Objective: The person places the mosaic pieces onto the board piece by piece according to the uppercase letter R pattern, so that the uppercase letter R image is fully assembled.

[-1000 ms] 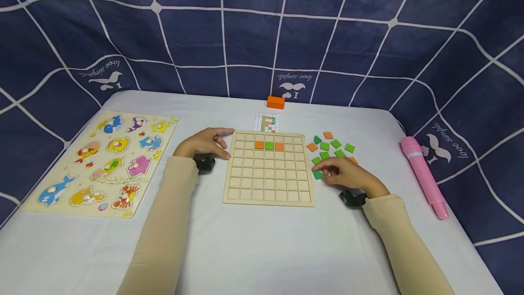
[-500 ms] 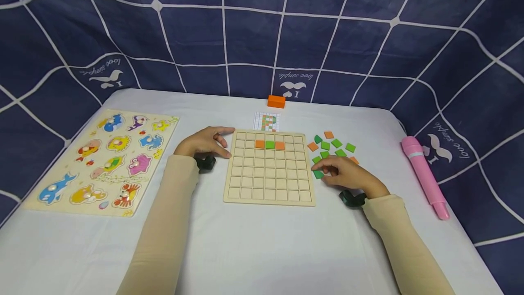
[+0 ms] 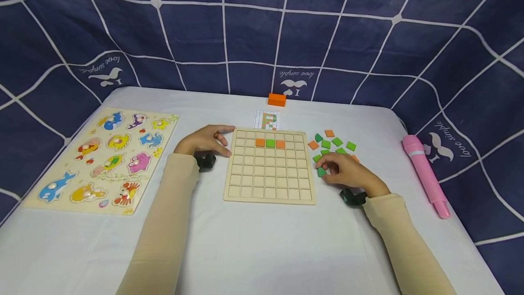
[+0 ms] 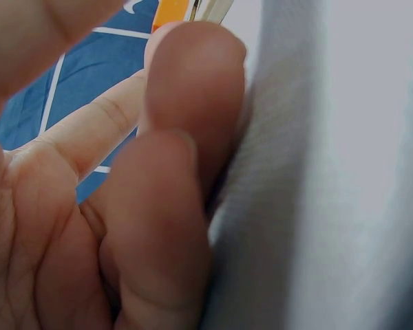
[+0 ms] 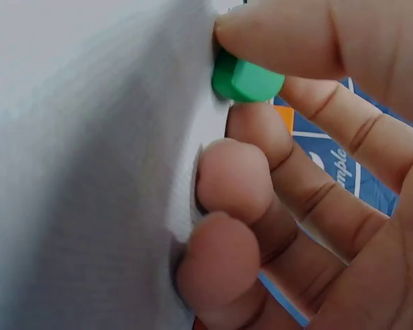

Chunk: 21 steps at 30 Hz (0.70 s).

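A square wooden grid board [image 3: 270, 202] lies mid-table, with an orange tile [image 3: 260, 142], a green square tile [image 3: 270, 143] and a second orange tile [image 3: 280, 144] in one row near its far side. My left hand [image 3: 206, 141] rests at the board's left edge, index finger straight to the far corner and thumb lower down; the left wrist view shows its other fingers bent on the cloth. Right of the board, my right hand [image 3: 345, 170] pinches a darker green tile [image 5: 251, 81] with a rounded side between thumb and index finger, low over the tablecloth.
Several loose green and orange tiles [image 3: 337, 141] lie beyond my right hand. A pattern card [image 3: 267, 119] and an orange block [image 3: 277, 99] are behind the board. A sea-animal puzzle [image 3: 102, 158] lies left, a pink microphone-shaped toy [image 3: 425, 174] right.
My right hand has drawn its thumb and index finger in on the darker green tile, which has shifted slightly right and turned. My left hand stays at the board's edge.
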Motion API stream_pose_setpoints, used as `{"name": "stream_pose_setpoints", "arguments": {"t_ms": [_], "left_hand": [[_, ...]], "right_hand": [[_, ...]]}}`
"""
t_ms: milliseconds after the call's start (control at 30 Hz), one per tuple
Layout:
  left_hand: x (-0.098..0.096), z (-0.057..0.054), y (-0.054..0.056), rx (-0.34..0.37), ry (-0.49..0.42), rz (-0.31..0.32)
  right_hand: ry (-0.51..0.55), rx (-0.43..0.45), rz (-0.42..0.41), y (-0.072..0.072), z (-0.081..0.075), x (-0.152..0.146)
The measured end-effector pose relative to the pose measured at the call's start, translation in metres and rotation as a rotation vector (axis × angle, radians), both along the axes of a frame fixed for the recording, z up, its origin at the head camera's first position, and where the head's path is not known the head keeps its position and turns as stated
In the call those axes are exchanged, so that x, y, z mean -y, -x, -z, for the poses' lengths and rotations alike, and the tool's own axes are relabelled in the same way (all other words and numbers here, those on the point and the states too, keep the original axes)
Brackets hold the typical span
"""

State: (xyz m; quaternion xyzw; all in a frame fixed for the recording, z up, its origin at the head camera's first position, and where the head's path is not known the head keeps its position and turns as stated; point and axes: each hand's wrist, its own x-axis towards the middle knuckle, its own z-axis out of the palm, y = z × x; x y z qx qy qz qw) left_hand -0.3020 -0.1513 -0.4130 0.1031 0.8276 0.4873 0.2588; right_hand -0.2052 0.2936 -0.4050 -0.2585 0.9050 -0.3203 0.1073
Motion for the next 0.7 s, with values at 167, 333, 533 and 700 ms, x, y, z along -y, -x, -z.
{"name": "stream_pose_setpoints", "arguments": {"t_ms": [167,333,533,700], "left_hand": [[-0.0002,-0.001,-0.0006,-0.001,-0.001,0.001],[-0.0002,-0.0013,-0.0005,-0.012,-0.007,0.007],[-0.0004,-0.0016,-0.0006,0.007,-0.037,0.004],[-0.0001,-0.0002,0.0005,0.012,-0.036,-0.001]], "right_hand": [[-0.002,0.009,0.03,0.0008,-0.0004,0.0001],[0.0,0.012,0.069,0.0009,-0.0017,-0.0003],[0.046,0.057,0.124,0.0013,-0.0031,-0.0032],[0.079,0.117,0.169,0.0022,-0.0027,-0.005]]}}
